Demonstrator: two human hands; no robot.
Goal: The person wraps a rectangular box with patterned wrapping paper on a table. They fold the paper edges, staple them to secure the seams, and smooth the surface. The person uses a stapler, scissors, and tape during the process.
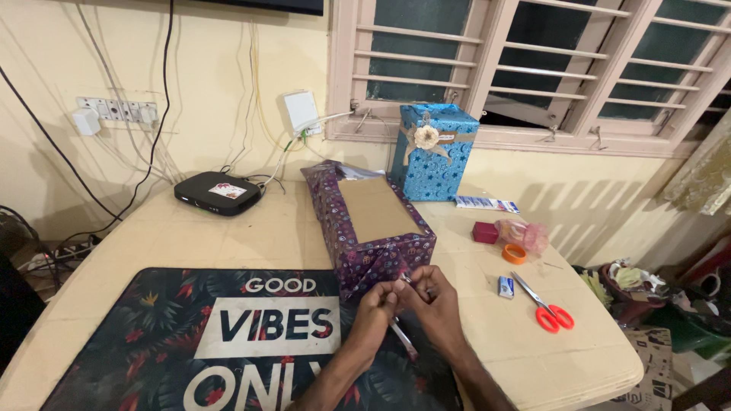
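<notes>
Small item in fingers (411,288) unclear; mat (152,342) cropped below.

Both forearms came up from the near edge of the worktop, angled inward so the wrists nearly met. The left hand (375,308) sat knuckles-up, fingers curled and pinched at the tips. The right hand (432,298) was just beside it, touching it, its fingers (417,278) bent in close toward the left thumb. Both hands were closed tight, bare and low over the worktop.

purple half-wrapped box (371,228), on table, cardboard exposed
</notes>
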